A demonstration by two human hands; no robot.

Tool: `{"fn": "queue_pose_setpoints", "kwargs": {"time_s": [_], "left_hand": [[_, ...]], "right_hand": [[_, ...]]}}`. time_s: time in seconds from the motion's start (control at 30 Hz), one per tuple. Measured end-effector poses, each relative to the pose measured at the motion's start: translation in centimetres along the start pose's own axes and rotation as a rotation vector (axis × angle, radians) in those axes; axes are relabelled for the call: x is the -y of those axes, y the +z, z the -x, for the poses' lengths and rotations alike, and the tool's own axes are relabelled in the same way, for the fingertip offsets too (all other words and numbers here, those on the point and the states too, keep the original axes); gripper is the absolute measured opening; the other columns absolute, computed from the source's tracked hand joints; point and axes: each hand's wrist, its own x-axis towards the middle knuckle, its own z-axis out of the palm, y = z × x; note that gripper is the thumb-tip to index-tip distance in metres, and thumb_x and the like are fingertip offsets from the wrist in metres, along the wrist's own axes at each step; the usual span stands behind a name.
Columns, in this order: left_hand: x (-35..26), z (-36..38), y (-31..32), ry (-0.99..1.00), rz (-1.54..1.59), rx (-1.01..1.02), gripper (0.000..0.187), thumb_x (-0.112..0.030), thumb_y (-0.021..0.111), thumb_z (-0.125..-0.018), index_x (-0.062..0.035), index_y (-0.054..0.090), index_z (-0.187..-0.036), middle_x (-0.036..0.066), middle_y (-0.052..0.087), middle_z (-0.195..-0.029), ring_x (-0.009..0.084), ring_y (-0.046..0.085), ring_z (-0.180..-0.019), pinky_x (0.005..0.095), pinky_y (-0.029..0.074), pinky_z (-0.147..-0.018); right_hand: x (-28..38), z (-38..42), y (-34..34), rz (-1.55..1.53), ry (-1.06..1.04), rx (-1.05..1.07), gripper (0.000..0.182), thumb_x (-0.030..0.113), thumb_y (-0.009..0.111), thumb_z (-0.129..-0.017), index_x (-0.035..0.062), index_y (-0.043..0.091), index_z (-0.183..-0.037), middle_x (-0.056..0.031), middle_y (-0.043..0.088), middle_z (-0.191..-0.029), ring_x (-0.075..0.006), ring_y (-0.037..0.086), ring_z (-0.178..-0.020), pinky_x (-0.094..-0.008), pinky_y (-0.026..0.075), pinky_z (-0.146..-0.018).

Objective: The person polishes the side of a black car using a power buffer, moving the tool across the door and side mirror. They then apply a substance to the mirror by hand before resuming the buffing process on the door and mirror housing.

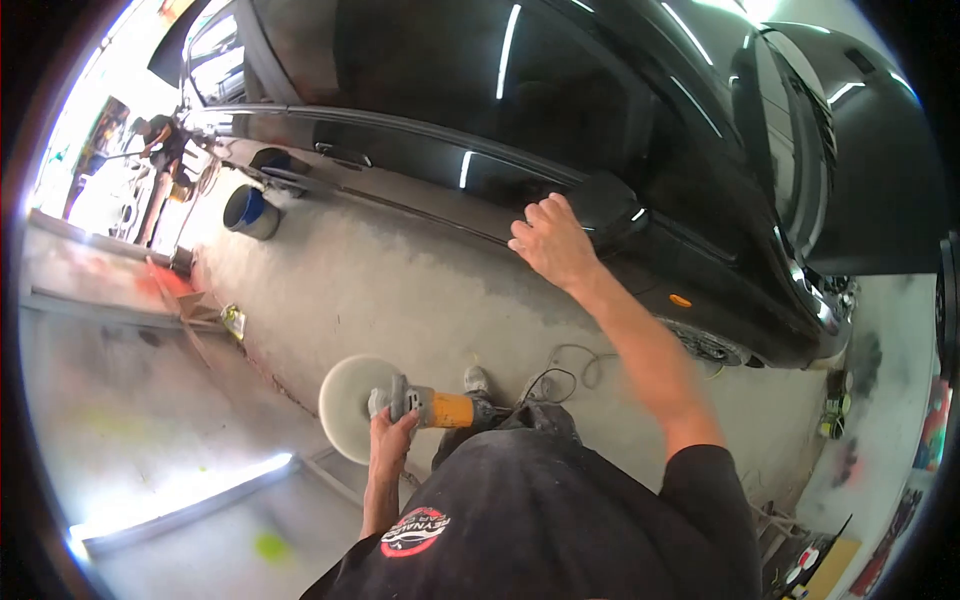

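Note:
An electric polisher (pixel 442 408) with a yellow body and grey head is held at my waist, its cord running down behind it. Its round white pad (pixel 345 405) faces out to the left. My left hand (pixel 392 436) is wrapped around the polisher's head, next to the pad. My right arm reaches forward to the black car (pixel 430 160). Beside the car's side mirror (pixel 605 212), my right hand (pixel 553 240) has its fingers curled in, hiding the palm; I cannot tell whether anything is inside.
A dark bucket (pixel 250 212) stands on the concrete floor (pixel 320 260) near the car's far end. The power cord (pixel 575 370) loops over the floor by my shoes. A person (pixel 163 145) works in the distance. A lit tube (pixel 190 500) lines the wall at left.

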Motion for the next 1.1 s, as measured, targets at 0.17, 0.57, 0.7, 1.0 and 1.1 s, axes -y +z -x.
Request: {"fn": "queue_pose_setpoints", "kwargs": {"time_s": [0.17,0.57,0.7,1.0,1.1], "left_hand": [[-3.3,-0.8,0.8,-0.039,-0.117,0.008,0.020,-0.015,0.073,-0.083,0.0005,0.069,-0.095,-0.002,0.059,-0.071,0.0073,0.049,-0.061,0.0280,0.038,-0.053],[-8.8,-16.6,-2.1,0.053,-0.370,0.354,0.037,-0.026,0.073,-0.084,0.0041,0.065,-0.105,0.016,0.068,-0.079,0.0261,0.065,-0.075,0.0401,0.050,-0.072],[-10.2,-26.2,-4.1,0.276,-0.531,0.615,0.038,-0.026,0.072,-0.087,0.0044,0.061,-0.108,0.023,0.066,-0.081,0.0375,0.067,-0.077,0.0436,0.050,-0.072],[-21.3,-32.8,-7.3,0.328,-0.673,0.916,0.041,-0.024,0.073,-0.087,0.0048,0.057,-0.111,0.026,0.066,-0.085,0.0447,0.066,-0.082,0.0478,0.051,-0.071],[-23.7,-33.6,-8.4,0.430,-0.696,0.998,0.041,-0.025,0.073,-0.087,0.0051,0.057,-0.110,0.026,0.066,-0.087,0.0454,0.066,-0.084,0.0486,0.051,-0.071]], "right_hand": [[-0.1,-0.7,0.5,-0.079,0.015,-0.019,0.024,0.030,0.076,-0.081,0.0084,0.065,-0.079,-0.0094,0.060,-0.085,-0.0283,0.055,-0.093,-0.0494,0.038,-0.106],[11.6,6.5,8.6,-0.574,0.650,0.530,0.057,0.044,0.073,-0.087,0.0104,0.061,-0.132,-0.0194,0.055,-0.129,-0.0390,0.050,-0.125,-0.0491,0.043,-0.108],[17.0,6.7,17.7,-0.791,1.078,0.814,0.090,0.056,0.076,-0.080,0.0082,0.043,-0.149,-0.0273,0.048,-0.141,-0.0455,0.045,-0.134,-0.0493,0.040,-0.110],[24.1,-1.7,26.5,-1.085,1.165,0.775,0.131,0.065,0.082,-0.066,0.0036,0.014,-0.159,-0.0299,0.036,-0.154,-0.0476,0.031,-0.144,-0.0537,0.024,-0.119],[26.4,-2.4,28.3,-1.179,1.221,0.580,0.133,0.060,0.086,-0.065,0.0005,0.013,-0.159,-0.0285,0.039,-0.153,-0.0443,0.035,-0.144,-0.0499,0.027,-0.119]]}}
